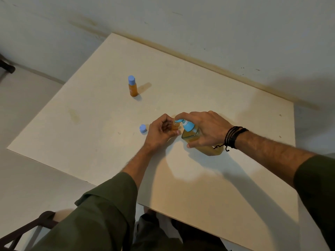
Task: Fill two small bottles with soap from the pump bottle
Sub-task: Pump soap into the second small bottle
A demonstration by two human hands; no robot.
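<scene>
Surface (181,178): pale board, matt, smooth, faint yellowish stains. Pump bottle (197,140): clear plastic, glossy, amber soap showing through; pump head (187,125) opaque blue plastic, smooth. Capped bottle (132,86): translucent amber plastic, blue plastic cap, satin. Loose cap (143,128): same blue plastic. Open bottle (175,125): amber, mostly hidden by the left hand (160,132). Bracelet (233,137): dark braided cord. Sleeves (101,212): olive cloth, matt. Wall (217,24): matt paint, scuffed.
</scene>
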